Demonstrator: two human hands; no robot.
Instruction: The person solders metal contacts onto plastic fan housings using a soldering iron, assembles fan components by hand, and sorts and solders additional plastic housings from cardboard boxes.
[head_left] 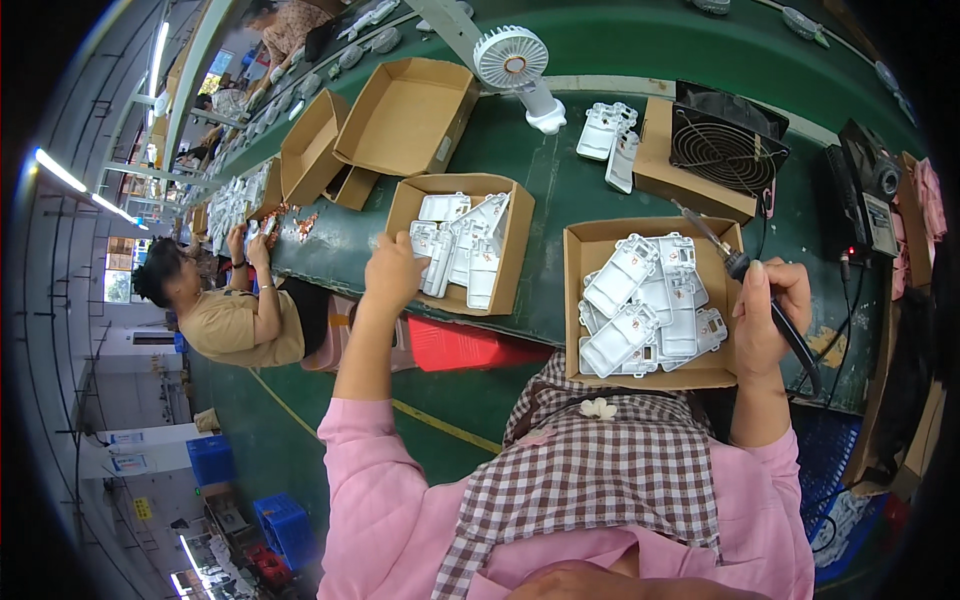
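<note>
soldering iron (770, 300) in right grip (765, 315)

The scene is brightly and evenly lit from above, with long fluorescent tubes (60, 171) glowing white at the left rim and blowing out to pure glare. Shadows are soft and short; the white plastic parts (645, 303) in the cardboard box (590, 245) are nearly overexposed and lose surface detail. Fisheye distortion bends the green workbench (560, 190) edge and the floor lines strongly toward the black, vignetted corners, and things near the rim look smeared and slightly soft, while the centre stays sharp.
</note>
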